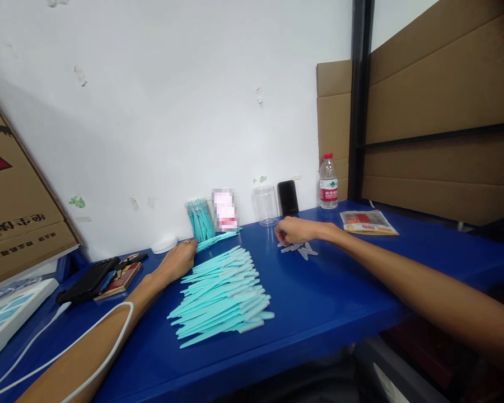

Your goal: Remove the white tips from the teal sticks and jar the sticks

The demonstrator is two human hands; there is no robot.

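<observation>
White bits [303, 253] point every way just under the right hand [296, 229], right of the frame's middle. I can't tell if its curled fingers [280, 234] hold any.

Right fingers [281, 232] partly hidden; pink item [224, 209] pixelated; carton [14, 193] cut by left edge.

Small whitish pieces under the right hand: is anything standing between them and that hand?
Nothing visible is. The right hand is right at the whitish pieces; its fingertips are hidden, so I can't tell its grip. The clear jar and black device stand behind, nearer the wall.
</observation>
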